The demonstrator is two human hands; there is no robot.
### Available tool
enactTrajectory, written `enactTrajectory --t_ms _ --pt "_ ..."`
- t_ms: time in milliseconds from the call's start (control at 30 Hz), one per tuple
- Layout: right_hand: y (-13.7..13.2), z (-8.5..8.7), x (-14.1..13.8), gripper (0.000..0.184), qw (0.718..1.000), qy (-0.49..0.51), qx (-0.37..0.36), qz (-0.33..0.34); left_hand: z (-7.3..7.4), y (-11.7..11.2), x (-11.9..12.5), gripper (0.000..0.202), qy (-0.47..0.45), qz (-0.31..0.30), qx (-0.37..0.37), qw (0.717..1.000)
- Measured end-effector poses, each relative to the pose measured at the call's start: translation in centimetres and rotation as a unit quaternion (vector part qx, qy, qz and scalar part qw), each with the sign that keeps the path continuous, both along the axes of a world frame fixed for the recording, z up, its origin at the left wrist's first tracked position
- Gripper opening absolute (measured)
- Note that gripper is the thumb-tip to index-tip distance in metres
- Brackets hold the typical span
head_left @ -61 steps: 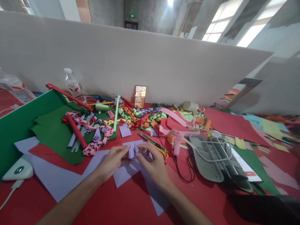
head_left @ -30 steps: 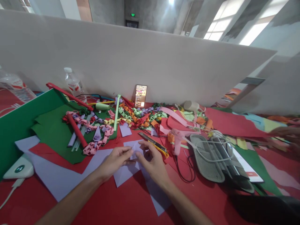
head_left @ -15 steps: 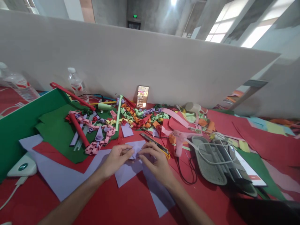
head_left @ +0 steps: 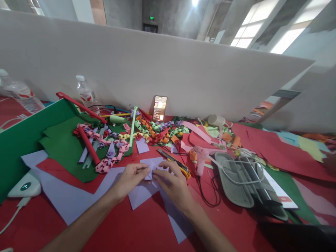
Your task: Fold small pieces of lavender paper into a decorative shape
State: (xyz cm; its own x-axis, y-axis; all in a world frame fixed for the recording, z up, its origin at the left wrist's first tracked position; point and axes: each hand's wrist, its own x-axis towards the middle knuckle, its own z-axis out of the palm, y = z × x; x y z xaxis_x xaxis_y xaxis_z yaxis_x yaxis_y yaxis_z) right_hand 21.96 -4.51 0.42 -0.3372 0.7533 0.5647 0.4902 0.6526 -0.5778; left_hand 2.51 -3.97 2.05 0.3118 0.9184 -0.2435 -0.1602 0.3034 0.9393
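Observation:
My left hand (head_left: 132, 178) pinches a small folded piece of purple paper (head_left: 149, 175) between thumb and fingers. From the other side, my right hand (head_left: 172, 180) has its fingertips closed on the same piece. Fingers partly hide the folds. Beneath both hands lie purple paper sheets (head_left: 141, 196), one of them reaching toward the front right. A box cutter (head_left: 173, 159) with a yellow part rests just beyond my right hand. Another purple square (head_left: 142, 145) lies farther back.
Left are paper chains (head_left: 123, 148), rolled red paper (head_left: 88, 145) and a green board (head_left: 31, 140). A phone (head_left: 159, 108) leans against the partition (head_left: 157, 66). Right are a pink glue gun (head_left: 201, 161), its cord and a grey tool pouch (head_left: 233, 182). Another person's hand (head_left: 330, 162) shows at the right edge.
My right hand's fingers have shifted slightly left and closer to the folded purple paper. At far right, the red sheet has moved, and another person's hand has come into view.

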Motion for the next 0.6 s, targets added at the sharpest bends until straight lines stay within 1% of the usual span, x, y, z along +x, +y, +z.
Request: enactTrajectory --t_ms 67,133,233,367,433,533,600 --pt "0.1 -0.1 0.2 0.020 1.000 -0.022 0.015 0.014 0.0 0.0 0.0 0.040 -0.008 0.004 -0.001 1.000" --pt "0.1 0.0 0.3 0.025 0.999 -0.029 0.010 0.022 -0.1 0.1 -0.1 0.038 -0.026 0.005 -0.002 1.000" --pt "0.0 0.1 0.2 0.030 1.000 0.000 -0.028 0.015 -0.5 0.2 -0.3 0.035 -0.062 0.005 -0.017 0.998" --pt "-0.2 0.4 -0.2 0.034 0.995 0.029 -0.093 0.008 -0.9 0.3 -0.4 0.031 -0.109 0.015 -0.061 0.992" --pt "-0.3 0.6 -0.3 0.032 0.993 0.043 -0.109 0.008 -1.0 0.4 -0.4 0.026 -0.124 0.026 -0.077 0.989" --pt "-0.3 0.9 -0.5 0.020 0.992 0.060 -0.112 0.013 -1.0 0.4 -0.5 0.020 -0.149 0.041 -0.095 0.983" --pt "-0.3 0.9 -0.5 0.016 0.992 0.061 -0.110 0.014 -1.0 0.4 -0.5 0.018 -0.160 0.049 -0.102 0.981"
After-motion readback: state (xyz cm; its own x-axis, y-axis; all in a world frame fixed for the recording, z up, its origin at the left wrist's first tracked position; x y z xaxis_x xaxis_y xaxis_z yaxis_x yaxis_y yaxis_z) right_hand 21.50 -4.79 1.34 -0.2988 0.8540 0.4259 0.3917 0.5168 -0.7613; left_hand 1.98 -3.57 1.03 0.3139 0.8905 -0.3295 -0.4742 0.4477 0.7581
